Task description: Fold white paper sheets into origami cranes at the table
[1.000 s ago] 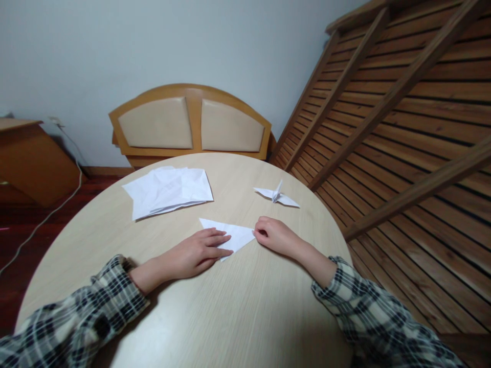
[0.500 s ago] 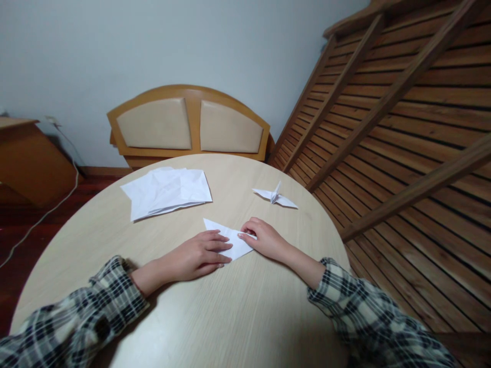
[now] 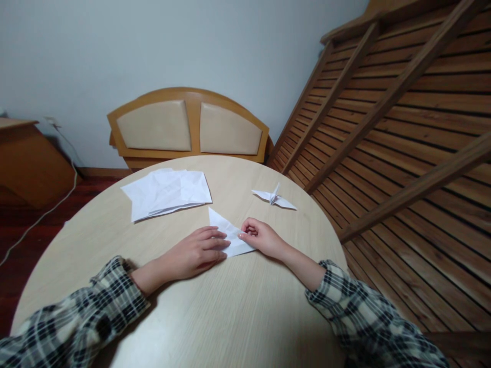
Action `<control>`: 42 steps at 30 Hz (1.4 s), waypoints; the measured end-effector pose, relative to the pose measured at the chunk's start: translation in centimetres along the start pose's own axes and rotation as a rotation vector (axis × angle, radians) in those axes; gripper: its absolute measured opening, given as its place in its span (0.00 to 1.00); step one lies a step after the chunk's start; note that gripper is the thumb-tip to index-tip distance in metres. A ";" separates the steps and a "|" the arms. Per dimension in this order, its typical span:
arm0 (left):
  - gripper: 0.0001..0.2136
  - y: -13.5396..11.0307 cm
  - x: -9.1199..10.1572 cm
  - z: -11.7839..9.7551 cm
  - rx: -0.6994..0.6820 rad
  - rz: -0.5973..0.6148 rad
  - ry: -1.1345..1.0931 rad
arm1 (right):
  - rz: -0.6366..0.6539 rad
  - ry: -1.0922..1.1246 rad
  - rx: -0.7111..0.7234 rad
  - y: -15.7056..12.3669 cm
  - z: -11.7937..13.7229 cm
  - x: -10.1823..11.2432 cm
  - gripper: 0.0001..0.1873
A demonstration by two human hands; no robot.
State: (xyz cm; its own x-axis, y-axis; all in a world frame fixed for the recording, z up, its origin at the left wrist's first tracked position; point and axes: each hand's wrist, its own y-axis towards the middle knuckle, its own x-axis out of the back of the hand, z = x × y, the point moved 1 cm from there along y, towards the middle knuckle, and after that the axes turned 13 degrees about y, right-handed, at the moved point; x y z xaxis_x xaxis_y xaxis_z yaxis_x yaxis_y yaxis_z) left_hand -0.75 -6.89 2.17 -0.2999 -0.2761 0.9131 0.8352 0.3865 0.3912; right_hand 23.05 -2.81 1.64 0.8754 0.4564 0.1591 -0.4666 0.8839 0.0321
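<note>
A white sheet of paper folded into a triangle (image 3: 237, 247) lies on the round table between my hands, one point aimed away from me. My left hand (image 3: 197, 251) rests flat with fingers stretched out, their tips on the paper's left side. At the right corner, my right hand (image 3: 264, 238) pinches the paper between thumb and curled fingers. Beyond my right hand sits a white paper crane (image 3: 273, 197) with its wings spread.
A stack of creased white paper (image 3: 169, 191) lies at the table's far left. The pale wooden table (image 3: 215, 317) meets a slatted wooden panel (image 3: 383, 153) on the right. A headboard (image 3: 195, 128) stands behind, and a white cable (image 3: 42, 217) runs down at left.
The folded paper has turned slightly clockwise, its far point now higher and further right. My left fingers have shifted a little back from it; my right hand still pinches the corner.
</note>
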 end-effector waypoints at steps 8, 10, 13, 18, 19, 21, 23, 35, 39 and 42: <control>0.12 -0.2 -0.1 0.6 0.252 -0.053 0.109 | -0.103 0.146 0.103 0.2 -0.4 -0.6 0.12; 0.11 -0.2 0.0 0.6 0.368 -0.067 0.092 | -0.128 0.171 0.138 0.2 -0.4 -0.9 0.12; 0.11 0.2 -0.4 0.6 0.563 -0.110 -0.031 | -0.167 0.180 0.244 0.2 -0.4 -1.5 0.09; 0.16 2.3 -2.8 0.2 0.771 -0.311 -0.605 | -0.174 0.014 0.514 0.2 0.0 -2.7 0.05; 0.16 2.8 -3.4 0.2 0.790 -0.343 -0.751 | -0.173 -0.020 0.557 0.3 0.0 -2.9 0.06; 0.16 3.8 -4.2 0.4 0.839 -0.404 -0.938 | -0.178 -0.069 0.615 0.7 -0.1 -3.3 0.09; 0.16 4.4 -4.6 1.1 0.886 -0.481 -0.977 | -0.179 -0.082 0.637 1.3 -0.2 -3.7 0.09; 0.22 3.3 -4.7 4.5 0.912 -0.471 -1.104 | -0.186 0.082 0.444 4.0 -1.1 -3.8 0.12; 0.23 3.2 -4.6 4.3 0.844 -0.452 -1.096 | -0.194 0.104 0.372 4.0 -1.7 -3.8 0.16; 0.22 3.1 -4.6 4.2 0.815 -0.448 -1.096 | -0.207 0.116 0.369 3.8 -1.8 -3.8 0.15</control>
State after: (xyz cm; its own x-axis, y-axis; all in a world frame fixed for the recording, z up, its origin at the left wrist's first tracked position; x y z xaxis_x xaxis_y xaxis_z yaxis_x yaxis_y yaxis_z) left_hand 1.32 -0.67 -0.35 -0.9723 0.1520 0.1777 0.1976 0.9403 0.2770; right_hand 18.14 -0.99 -0.65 0.9537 0.3009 0.0007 -0.2753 0.8717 0.4054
